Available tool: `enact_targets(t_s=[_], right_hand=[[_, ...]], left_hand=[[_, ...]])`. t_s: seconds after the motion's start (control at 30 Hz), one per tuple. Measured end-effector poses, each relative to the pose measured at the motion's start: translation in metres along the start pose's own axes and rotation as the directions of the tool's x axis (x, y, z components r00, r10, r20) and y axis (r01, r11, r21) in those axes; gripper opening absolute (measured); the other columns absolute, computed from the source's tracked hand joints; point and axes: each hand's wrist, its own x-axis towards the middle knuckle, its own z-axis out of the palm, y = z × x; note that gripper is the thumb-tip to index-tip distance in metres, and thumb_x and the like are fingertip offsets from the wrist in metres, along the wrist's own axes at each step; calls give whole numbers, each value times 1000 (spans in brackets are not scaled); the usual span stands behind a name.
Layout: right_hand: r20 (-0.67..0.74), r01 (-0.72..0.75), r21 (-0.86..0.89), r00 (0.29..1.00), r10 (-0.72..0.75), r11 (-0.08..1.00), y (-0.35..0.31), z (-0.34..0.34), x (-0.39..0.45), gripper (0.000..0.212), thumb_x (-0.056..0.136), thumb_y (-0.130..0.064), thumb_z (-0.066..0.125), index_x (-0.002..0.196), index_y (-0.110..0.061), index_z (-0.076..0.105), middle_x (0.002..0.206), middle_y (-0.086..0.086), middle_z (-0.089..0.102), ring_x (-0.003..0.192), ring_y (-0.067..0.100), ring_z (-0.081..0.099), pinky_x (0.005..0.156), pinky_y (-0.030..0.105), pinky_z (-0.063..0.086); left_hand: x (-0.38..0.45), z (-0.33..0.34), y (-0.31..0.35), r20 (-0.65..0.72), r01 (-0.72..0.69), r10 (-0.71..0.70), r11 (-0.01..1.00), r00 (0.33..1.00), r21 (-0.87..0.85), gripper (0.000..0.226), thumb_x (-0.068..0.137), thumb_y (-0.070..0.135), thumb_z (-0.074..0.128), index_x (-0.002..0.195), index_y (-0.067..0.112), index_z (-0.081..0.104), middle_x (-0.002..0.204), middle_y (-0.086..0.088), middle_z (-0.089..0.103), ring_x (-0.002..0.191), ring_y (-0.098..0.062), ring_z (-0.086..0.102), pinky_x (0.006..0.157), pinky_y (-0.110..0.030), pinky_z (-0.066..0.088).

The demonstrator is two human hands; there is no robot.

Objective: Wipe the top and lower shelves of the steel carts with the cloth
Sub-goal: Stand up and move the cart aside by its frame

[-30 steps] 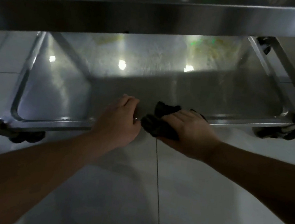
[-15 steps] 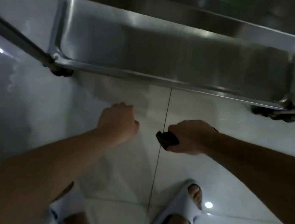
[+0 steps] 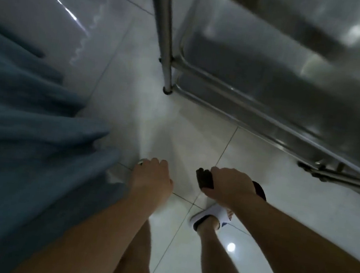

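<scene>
From the head camera, both bare forearms reach forward and down over the pale tiled floor (image 3: 255,213), the hands held level with each other and a little apart. The right hand (image 3: 230,185) is knuckles-up, its fingers curled tightly round the cloth (image 3: 204,178), a dark, bunched wad; one end sticks out to the left of the fist and a second dark end shows past the far right side of the hand. The left hand (image 3: 151,178) is also knuckles-up with fingers loosely curled under, holding nothing that can be seen. The steel cart (image 3: 260,82) stands at the far right, well apart from both hands: its upright leg (image 3: 168,32) comes down to a foot, and the rimmed lower shelf (image 3: 251,61) runs away to the right, dull and reflective, blurred by motion. Below the hands are the person's bare legs and a white slipper (image 3: 210,216). Blue-grey fabric (image 3: 26,140) fills the left side.
</scene>
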Motion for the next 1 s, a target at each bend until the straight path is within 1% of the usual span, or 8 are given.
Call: enact_targets(t_s=[0.1,0.27,0.4,0.53,0.63,0.7,0.83,1.0], right_hand=[[-45,39,-59,998,-42,997,-36,-77,-40,39,91,-67,51,101,-29,50,78,-9,51,71,15,55,64,33,46],[-107,4,-67,994,-11,998,-98,-192,-104,43,93,-69,53,100,-28,45,81,-6,48,76,22,54,64,35,44],[-174,11,139,985,14,990,-151,-257,-149,43,92,-68,57,103,-27,52,93,-3,62,84,21,63,73,38,57],[-242,29,285,969,43,958,-185,-304,-180,42,91,-69,61,101,-28,54,88,-6,61,77,17,61,65,35,53],[-320,64,307,946,40,949,-193,-344,-185,41,88,-72,62,95,-34,51,82,-13,57,69,8,55,55,29,42],[-368,94,327,929,35,940,-194,-378,-181,38,84,-72,65,90,-37,50,81,-13,60,69,6,58,55,28,45],[-480,154,343,877,32,927,-192,-454,-157,43,83,-70,66,103,-33,58,87,-10,64,74,9,63,69,34,58],[-566,240,305,824,-27,922,-181,-556,-132,37,84,-71,64,92,-38,50,78,-12,61,68,6,60,59,29,53]], left_hand=[[-49,-64,-21,-42,9,-12,996,999,-87,22,99,36,50,113,20,54,114,-5,59,103,-24,58,74,-37,40],[-120,-172,-55,-101,20,-36,989,994,-149,29,102,36,49,125,20,53,128,-8,57,119,-28,55,95,-40,46],[-180,-240,-83,-163,-12,-17,984,986,-177,28,103,36,49,126,20,52,130,-6,57,119,-27,56,98,-41,46],[-220,-291,-111,-219,-1,-54,970,974,-244,20,101,38,50,116,24,52,124,-4,57,116,-25,56,97,-40,49],[-224,-332,-129,-313,11,-98,964,945,-266,21,103,39,48,114,22,53,123,-4,60,113,-23,58,96,-39,51],[-220,-362,-134,-368,4,-116,956,923,-292,24,102,39,48,116,21,55,122,-4,60,112,-23,58,95,-39,51],[-205,-423,-143,-473,-2,-156,949,867,-316,24,102,40,47,115,22,56,115,-1,61,103,-20,58,91,-36,52],[-191,-508,-145,-568,25,-215,946,795,-323,26,101,39,47,117,21,57,112,0,61,99,-19,57,89,-36,51]])
